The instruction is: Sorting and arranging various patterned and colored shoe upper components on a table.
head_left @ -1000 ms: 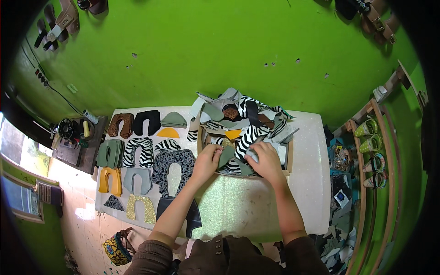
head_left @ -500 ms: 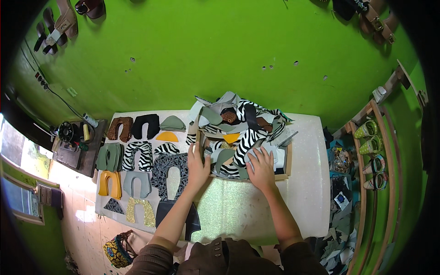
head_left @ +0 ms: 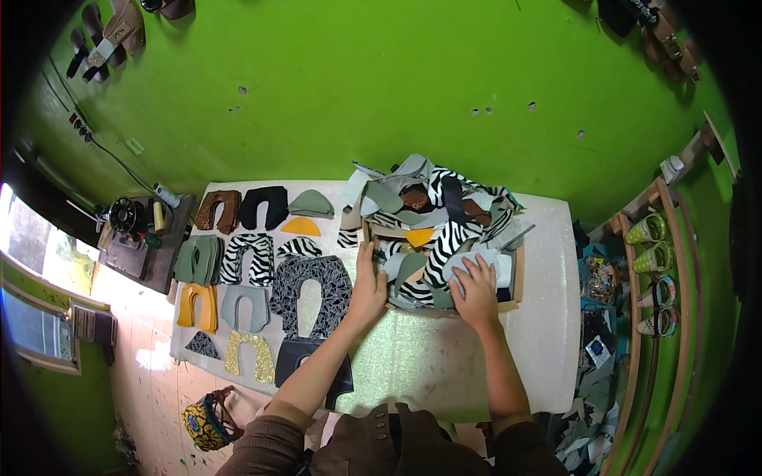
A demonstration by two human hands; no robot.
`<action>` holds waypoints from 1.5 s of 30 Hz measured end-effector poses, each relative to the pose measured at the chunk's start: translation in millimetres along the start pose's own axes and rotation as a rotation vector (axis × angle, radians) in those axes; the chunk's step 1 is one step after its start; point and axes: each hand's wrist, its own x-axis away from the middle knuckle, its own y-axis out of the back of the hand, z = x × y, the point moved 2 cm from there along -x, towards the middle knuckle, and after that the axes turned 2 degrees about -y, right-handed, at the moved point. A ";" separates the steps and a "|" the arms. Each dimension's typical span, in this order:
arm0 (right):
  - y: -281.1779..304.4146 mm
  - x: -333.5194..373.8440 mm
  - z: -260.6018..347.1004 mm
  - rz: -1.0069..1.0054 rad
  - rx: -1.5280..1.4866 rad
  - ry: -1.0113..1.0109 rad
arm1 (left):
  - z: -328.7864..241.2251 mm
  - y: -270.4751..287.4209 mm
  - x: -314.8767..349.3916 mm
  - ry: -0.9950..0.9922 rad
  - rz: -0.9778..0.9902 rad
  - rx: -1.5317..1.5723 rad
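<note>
A shallow cardboard box (head_left: 512, 305) on the table is heaped with cut scraps of sheet material in zebra print, green, grey, black and brown. My left hand (head_left: 368, 290) lies along the box's left side, fingers stretched out and thumb apart. Inside the near part, my right hand (head_left: 478, 293) rests with spread fingers on a pale grey piece (head_left: 454, 268). A zebra-print strip (head_left: 441, 258) runs beside that hand, and a yellow piece (head_left: 419, 236) lies farther back. Left of the box is a large horseshoe-shaped black-and-grey patterned piece (head_left: 287, 297).
Stacks of horseshoe-shaped pieces, including brown (head_left: 208, 214), zebra (head_left: 232, 258) and gold glitter (head_left: 236, 353), cover the table's left part. A machine (head_left: 125, 218) stands left of the table (head_left: 548, 349). On the right are a wooden rack (head_left: 631, 262) with sandals and scraps below.
The whole view has shifted, so the table and box appear farther right. Both hands stay at the box, the right one still on the scraps with only a slight change of finger position.
</note>
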 end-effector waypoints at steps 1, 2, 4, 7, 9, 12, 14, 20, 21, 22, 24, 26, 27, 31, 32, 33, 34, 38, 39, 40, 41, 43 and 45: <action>1.5 -0.4 -1.5 0.000 -0.004 -0.005 | -1.7 -1.3 -0.9 -0.003 -0.003 0.012; 1.6 -0.7 -2.3 0.001 -0.007 -0.010 | -0.3 -1.4 -1.9 0.001 -0.001 0.013; 1.4 -2.0 -1.4 0.003 0.003 -0.010 | -0.1 -1.6 -5.6 -0.005 0.010 0.020; 2.3 -8.5 2.6 -0.033 0.012 0.001 | 4.2 0.5 -22.6 -0.041 0.023 0.063; 2.6 -14.4 5.5 -0.038 0.002 -0.004 | 7.0 0.4 -30.1 -0.042 0.040 -0.021; 6.6 -20.6 -0.7 -0.084 0.010 0.008 | 5.9 1.9 -30.7 -0.010 0.056 -0.005; 12.4 -27.6 -0.6 -0.123 -0.143 0.043 | 7.1 10.7 -34.1 0.040 0.056 0.040; 33.7 -83.8 2.1 -0.219 -0.048 0.162 | 15.3 35.5 -87.0 -0.097 -0.071 -0.193; 32.4 -96.8 0.8 -0.217 -0.029 0.171 | 15.5 34.4 -97.5 -0.125 -0.056 -0.251; 30.1 -110.0 -0.3 -0.216 -0.011 0.178 | 14.2 34.0 -108.5 -0.152 -0.039 -0.310; 20.4 -136.9 -3.7 -0.120 0.029 0.180 | 20.3 27.1 -133.7 -0.185 0.001 -0.400; 6.6 -164.1 -3.8 0.028 0.097 0.185 | 19.3 19.7 -154.4 -0.147 0.036 -0.495; -2.0 -174.6 -4.4 0.068 0.122 0.213 | 19.0 16.4 -162.1 -0.151 0.032 -0.497; -21.9 -203.9 -1.6 0.131 0.190 0.368 | 18.6 8.2 -189.4 -0.188 0.121 -0.739; -24.6 -209.4 -0.8 0.133 0.187 0.367 | 20.3 7.3 -194.5 -0.246 0.135 -0.796; -27.8 -213.7 0.1 0.159 0.230 0.407 | 23.0 5.8 -200.6 -0.243 0.138 -0.797; -31.1 -215.8 -0.7 0.191 0.273 0.443 | 25.1 2.1 -205.5 -0.244 0.223 -0.827; -42.3 -223.4 -6.4 0.255 0.178 0.428 | 32.3 -10.4 -219.5 -0.073 0.477 -0.787; -46.7 -224.1 -7.6 0.261 0.175 0.422 | 35.6 -12.6 -220.1 -0.070 0.486 -0.785; -52.2 -225.4 -9.3 0.295 0.165 0.371 | 38.9 -13.7 -220.5 -0.067 0.505 -0.765; -57.6 -225.9 -11.3 0.328 0.154 0.321 | 41.9 -14.5 -220.3 -0.064 0.524 -0.746; -69.6 -224.7 -16.2 0.351 0.183 0.309 | 45.1 -18.9 -218.8 -0.125 0.513 -0.812; -76.3 -221.0 -19.0 0.227 0.148 0.332 | 44.9 -24.2 -216.0 -0.216 0.493 -0.916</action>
